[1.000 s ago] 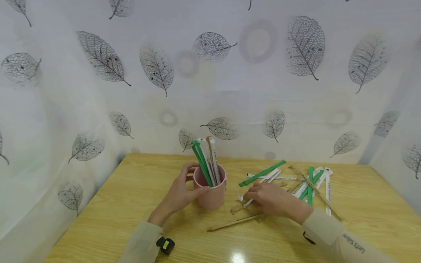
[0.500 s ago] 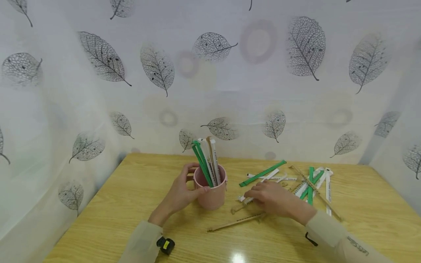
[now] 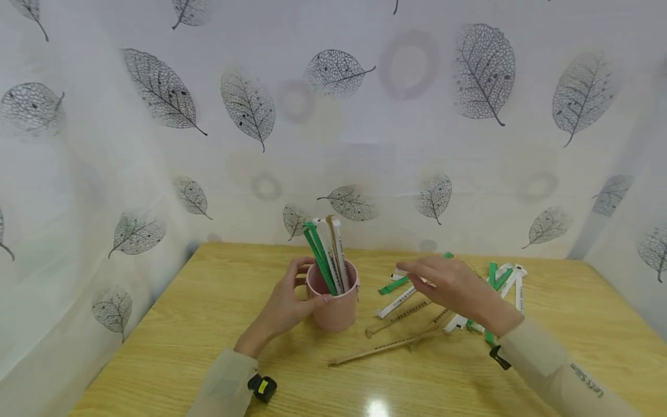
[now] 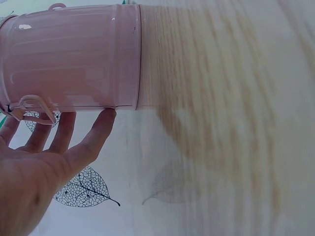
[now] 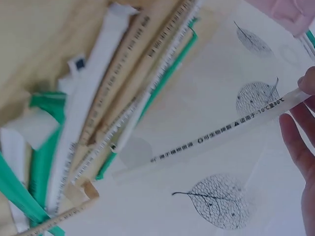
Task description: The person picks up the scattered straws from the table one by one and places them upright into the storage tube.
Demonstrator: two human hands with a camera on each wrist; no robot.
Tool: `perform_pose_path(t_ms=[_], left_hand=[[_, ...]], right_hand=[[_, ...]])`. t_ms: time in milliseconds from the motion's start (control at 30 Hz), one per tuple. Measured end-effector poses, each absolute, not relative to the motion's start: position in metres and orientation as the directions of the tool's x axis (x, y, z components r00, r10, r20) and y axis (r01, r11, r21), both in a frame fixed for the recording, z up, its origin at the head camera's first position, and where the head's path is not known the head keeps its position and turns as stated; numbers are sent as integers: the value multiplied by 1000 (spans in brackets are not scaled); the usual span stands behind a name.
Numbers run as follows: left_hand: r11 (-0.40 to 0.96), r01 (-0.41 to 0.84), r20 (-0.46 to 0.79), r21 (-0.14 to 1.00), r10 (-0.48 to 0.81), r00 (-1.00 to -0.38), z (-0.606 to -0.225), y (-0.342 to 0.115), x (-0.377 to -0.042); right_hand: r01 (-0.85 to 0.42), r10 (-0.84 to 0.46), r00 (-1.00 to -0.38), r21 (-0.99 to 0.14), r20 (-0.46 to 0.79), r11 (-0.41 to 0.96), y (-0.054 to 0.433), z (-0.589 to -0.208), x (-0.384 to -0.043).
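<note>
My left hand [image 3: 283, 307] holds the pink metal bucket [image 3: 335, 314], thumb at its near rim and fingers behind. Upright on the table, the bucket has small handles on its sides, as the left wrist view shows. Several wrapped straws [image 3: 324, 252], green, white and brown, lean inside it. Over the straw pile my right hand [image 3: 461, 289] is raised. In the right wrist view its thumb and fingers pinch one white paper-wrapped straw [image 5: 221, 131] with black print near one end. The head view mostly hides that straw behind the hand.
Loose wrapped straws lie scattered across the right of the wooden table [image 3: 208, 324], among them a brown straw [image 3: 375, 351] near the front and a white straw [image 3: 520, 289] at the far right. A leaf-print curtain [image 3: 365, 156] hangs behind the table's back edge.
My right hand has risen from the pile, moving back and to the right, with a white straw pinched. Some straws in the pile shifted. The left hand and bucket stay put.
</note>
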State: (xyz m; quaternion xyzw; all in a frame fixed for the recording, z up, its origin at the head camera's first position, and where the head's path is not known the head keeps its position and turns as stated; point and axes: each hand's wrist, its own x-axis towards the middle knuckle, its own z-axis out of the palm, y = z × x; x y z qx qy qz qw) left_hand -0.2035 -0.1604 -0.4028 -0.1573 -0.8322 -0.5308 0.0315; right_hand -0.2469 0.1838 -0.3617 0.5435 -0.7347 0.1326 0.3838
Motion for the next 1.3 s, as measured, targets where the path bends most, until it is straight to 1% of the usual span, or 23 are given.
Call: perform_pose_path(t_ms=[67, 167, 300, 500, 700, 900, 1000, 1100, 1300], left_hand=[[388, 289, 216, 875, 222, -951, -403, -161, -203], [389, 290, 216, 875, 222, -951, -403, -162, -203], [387, 295, 221, 874, 224, -949, -403, -163, -204], [394, 291, 221, 872, 214, -952, -404, -163, -205], [394, 288, 216, 873, 217, -952, -405, -162, -205], [392, 282, 209, 876, 220, -953, -405, -161, -205], [396, 279, 206, 875, 216, -954, -404, -161, -205], [401, 276, 202, 874, 216, -955, -403, -161, -204], [397, 272, 195, 877, 222, -955, -403, -161, -204]], right_hand=[[-897, -683, -134, 205, 718, 391, 185, -354, -248], [-904, -649, -133, 177, 749, 389, 183, -346, -251], [-930, -608, -155, 92, 779, 356, 180, -335, -253], [-952, -572, -204, -25, 795, 304, 170, -318, -257], [-947, -470, -234, -90, 851, 310, 159, -302, -261], [-923, -316, -325, -226, 892, 312, 144, -285, -260], [-916, -257, -366, -298, 895, 268, 135, -275, -258], [-916, -220, -386, -344, 896, 207, 124, -266, -256], [-906, -154, -423, -422, 893, 41, 104, -257, -253]])
